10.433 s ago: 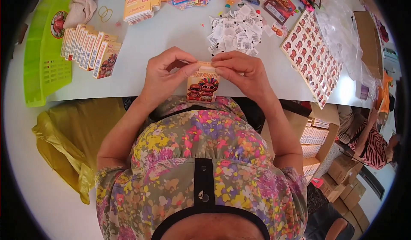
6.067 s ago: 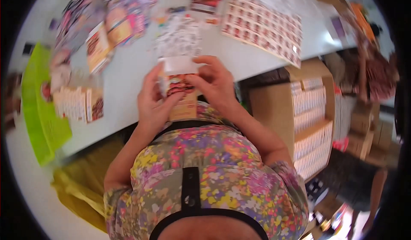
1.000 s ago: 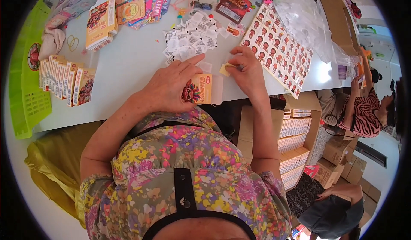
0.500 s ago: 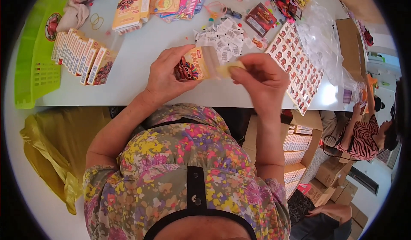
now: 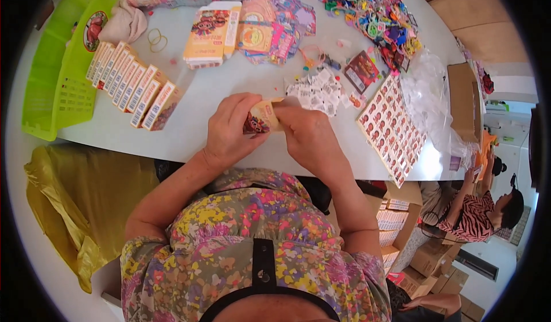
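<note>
At the far left a lime-green basket (image 5: 43,81) with slotted walls sits at the end of the pale desk (image 5: 192,112), and a glossy gold-yellow sheet (image 5: 97,190) hangs in folds below the near edge. Just right of the basket, a slanting row of narrow boxes (image 5: 129,86) stands on edge, the boxes close beside one another, with a crumpled pinkish cloth (image 5: 123,23) behind them. Farther right lies a stack of printed cartons (image 5: 206,38), beside an overlapping spread of colourful cards (image 5: 261,32). Near the desk's front edge, the left hand (image 5: 232,127) grips a small orange-yellow box (image 5: 262,118) from its left side, thumb below and fingers above, tilting it over the desk. The right hand (image 5: 310,135) meets the box's right end with its fingers curled in (whether they pinch anything there I cannot tell, since the knuckles cover the spot). Behind that hand is a loose heap of small white packets (image 5: 315,92); to its right come a dark red packet (image 5: 361,71) and, at the back, a tangled pile of bright trinkets (image 5: 376,20). A sheet of figure stickers (image 5: 393,130) lies aslant, its lower corner reaching the front edge, with crumpled clear plastic (image 5: 427,92) beside it. Below the desk an open cardboard box (image 5: 410,207) holds rows of small boxes, and at far right another person (image 5: 470,213) wears a striped top.
</note>
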Demonstrator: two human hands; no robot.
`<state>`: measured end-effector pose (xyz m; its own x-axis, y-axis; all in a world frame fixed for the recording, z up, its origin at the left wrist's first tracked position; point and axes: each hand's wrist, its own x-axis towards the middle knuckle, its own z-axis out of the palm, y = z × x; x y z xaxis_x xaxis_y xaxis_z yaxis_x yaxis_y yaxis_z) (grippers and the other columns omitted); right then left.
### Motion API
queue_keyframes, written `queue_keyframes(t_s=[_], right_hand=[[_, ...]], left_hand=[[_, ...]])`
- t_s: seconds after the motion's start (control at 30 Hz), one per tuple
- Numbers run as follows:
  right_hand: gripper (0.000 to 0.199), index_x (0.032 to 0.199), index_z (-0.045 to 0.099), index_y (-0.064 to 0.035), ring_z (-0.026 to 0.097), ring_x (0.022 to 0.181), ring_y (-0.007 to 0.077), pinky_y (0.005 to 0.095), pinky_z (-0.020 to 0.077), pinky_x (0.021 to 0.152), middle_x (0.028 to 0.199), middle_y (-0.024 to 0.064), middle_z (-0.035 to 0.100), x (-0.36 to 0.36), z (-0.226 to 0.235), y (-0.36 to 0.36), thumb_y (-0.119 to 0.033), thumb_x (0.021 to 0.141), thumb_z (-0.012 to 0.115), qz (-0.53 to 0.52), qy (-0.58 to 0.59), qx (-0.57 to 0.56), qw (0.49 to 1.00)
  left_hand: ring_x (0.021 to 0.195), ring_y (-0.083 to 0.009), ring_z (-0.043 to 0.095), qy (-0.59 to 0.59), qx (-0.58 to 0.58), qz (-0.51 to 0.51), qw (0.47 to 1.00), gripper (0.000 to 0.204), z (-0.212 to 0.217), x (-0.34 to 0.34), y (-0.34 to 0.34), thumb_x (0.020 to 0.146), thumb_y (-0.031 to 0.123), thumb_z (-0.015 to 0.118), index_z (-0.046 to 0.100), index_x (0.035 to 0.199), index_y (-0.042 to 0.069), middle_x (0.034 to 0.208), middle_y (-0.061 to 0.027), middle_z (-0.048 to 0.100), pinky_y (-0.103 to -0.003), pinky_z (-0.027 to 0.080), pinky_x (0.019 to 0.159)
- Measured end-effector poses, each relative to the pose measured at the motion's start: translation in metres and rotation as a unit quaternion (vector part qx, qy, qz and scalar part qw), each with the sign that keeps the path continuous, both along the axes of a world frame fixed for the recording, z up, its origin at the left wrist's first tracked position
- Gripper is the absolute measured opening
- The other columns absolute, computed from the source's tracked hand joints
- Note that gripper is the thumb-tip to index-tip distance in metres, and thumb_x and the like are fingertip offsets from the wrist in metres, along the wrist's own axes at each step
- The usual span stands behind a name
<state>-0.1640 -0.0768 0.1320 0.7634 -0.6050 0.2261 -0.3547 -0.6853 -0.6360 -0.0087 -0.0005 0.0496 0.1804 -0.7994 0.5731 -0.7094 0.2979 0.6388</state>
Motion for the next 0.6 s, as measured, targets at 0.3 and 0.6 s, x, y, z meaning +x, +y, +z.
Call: queue_keyframes(t_s=[0.3,0.6], right_hand=[[0.013,0.089,0.068,-0.0038,0.063,0.068,0.0246,0.032,0.05,0.059,0.089,0.0092,0.066,0.039,0.0,-0.043,0.002,0.078,0.064,-0.048,-0.11,-0.142,0.983],[0.034,0.104,0.068,-0.0065,0.065,0.081,0.0242,0.036,0.0513,0.074,0.096,0.0071,0.069,0.009,-0.038,-0.185,-0.023,0.075,0.075,-0.184,0.134,-0.096,0.969]], left_hand=[[0.094,-0.0231,0.063,0.276,0.094,0.035,0.956,0.069,-0.011,0.008,-0.013,0.062,0.009,0.086,0.048,0.119,0.002,0.104,-0.014,0.059,-0.033,0.053,0.08],[0.093,-0.0216,0.062,0.274,0.062,-0.014,0.96,0.072,-0.023,0.015,-0.017,0.062,0.009,0.086,0.046,0.121,0.0,0.107,-0.0134,0.057,-0.031,0.053,0.078]])
